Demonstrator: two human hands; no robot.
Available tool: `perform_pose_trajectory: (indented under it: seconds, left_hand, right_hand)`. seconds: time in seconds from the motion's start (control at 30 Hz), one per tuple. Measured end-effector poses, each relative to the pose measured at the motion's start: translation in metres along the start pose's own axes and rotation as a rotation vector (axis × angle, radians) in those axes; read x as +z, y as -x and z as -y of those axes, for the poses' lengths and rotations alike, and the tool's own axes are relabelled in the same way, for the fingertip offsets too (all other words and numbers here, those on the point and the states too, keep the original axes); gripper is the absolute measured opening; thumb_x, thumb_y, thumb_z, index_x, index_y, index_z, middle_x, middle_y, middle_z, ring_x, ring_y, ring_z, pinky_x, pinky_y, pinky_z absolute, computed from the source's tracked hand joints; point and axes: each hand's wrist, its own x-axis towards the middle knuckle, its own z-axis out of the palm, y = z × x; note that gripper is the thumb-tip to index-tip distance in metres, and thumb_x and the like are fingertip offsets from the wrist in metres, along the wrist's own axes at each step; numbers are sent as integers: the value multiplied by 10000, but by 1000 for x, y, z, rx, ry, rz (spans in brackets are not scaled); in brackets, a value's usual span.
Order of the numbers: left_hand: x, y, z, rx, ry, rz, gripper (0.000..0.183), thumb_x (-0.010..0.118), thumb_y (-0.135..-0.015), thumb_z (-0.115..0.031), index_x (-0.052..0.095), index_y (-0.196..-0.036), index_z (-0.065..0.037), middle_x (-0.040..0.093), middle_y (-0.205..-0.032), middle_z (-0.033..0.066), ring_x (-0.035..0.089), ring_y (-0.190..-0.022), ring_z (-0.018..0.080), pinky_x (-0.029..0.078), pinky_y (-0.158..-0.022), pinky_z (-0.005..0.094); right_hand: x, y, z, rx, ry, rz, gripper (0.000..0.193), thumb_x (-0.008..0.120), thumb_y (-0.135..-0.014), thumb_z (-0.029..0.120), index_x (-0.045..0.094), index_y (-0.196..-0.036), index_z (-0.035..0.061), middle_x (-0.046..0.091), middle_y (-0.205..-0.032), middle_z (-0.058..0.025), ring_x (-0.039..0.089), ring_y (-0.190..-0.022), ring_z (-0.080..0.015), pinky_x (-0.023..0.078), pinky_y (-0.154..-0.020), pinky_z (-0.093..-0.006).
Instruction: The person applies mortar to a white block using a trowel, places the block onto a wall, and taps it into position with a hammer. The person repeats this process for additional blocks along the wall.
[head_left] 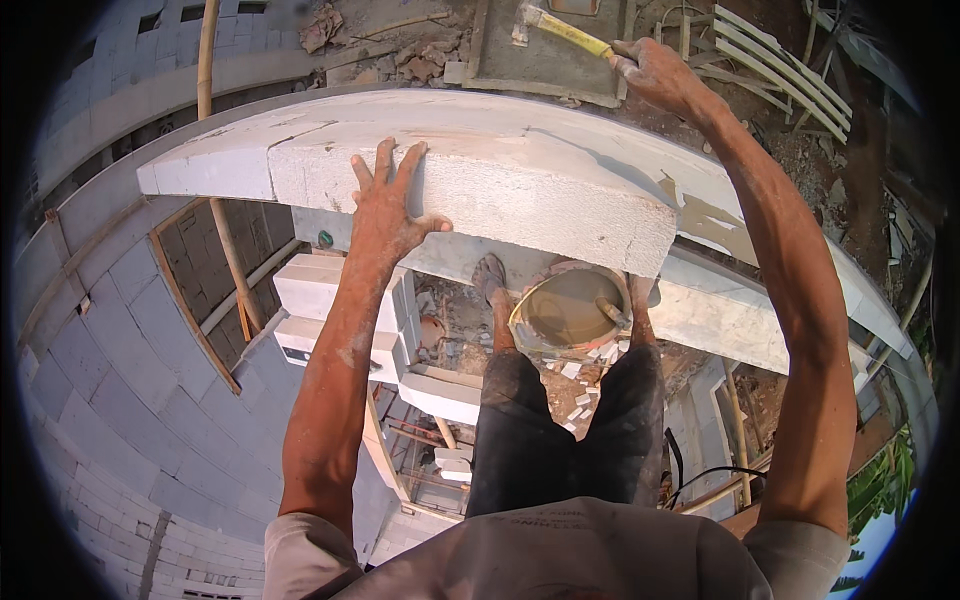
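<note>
My left hand [388, 205] rests with spread fingers on the edge of a long white aerated concrete block [480, 190]. This block lies along the top of a wall, end to end with another white block [205, 165] at its left. In my right hand [655, 72] is a hammer [570, 32], gripped by its yellow handle. It is raised beyond the wall, apart from the block, with its head pointing to the left. Grey wet mortar is smeared on the wall top [705, 215] near the block's right end.
Between my feet stands a bucket [572, 308] of grey liquid or mortar, with a tool's handle in it. White blocks [340, 300] are stacked at the left. Below are broken white pieces [575, 370]. Bamboo poles [207, 60] rise at left; pale planks [780, 70] lie far right.
</note>
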Motion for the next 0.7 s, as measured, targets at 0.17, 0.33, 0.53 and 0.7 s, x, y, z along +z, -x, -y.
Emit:
perform_pose_trajectory:
  seconds: [0.17,0.33,0.53,0.7]
  left_hand:
    - [-1,-1,-4,-56,-71,22,1124,939,-421,-331,433,-1424,-284,284,-1563,85,147,-1431,514,417,-1077,618]
    - [2,-2,1,-30,18,16,1108,938,-422,-325,453,-1418,-295,257,-1572,68,99,-1436,527,275,-1010,816]
    - [3,-1,5,-3,18,11,1130,936,-410,-348,446,-1425,-278,268,-1566,80,129,-1424,538,352,-1061,712]
    - [-1,-1,0,36,-36,-16,1138,932,-405,-383,439,-1424,-271,281,-1556,87,154,-1410,554,413,-1040,674]
  right_hand:
    - [-33,114,-51,236,-313,-96,367,508,-981,222,602,-1225,-35,594,-712,-92,553,-596,-164,481,-601,-339]
    - [-32,160,-87,421,-541,-85,275,488,-995,215,563,-1077,-36,454,-646,6,466,-522,-104,429,-475,-289]
    - [-5,119,-87,325,-494,164,319,478,-1000,266,589,-995,-33,514,-644,-31,505,-498,-126,443,-433,-311]
    - [16,90,-59,192,-299,310,353,509,-1007,282,622,-1066,-47,546,-633,-44,482,-462,-106,404,-390,-292]
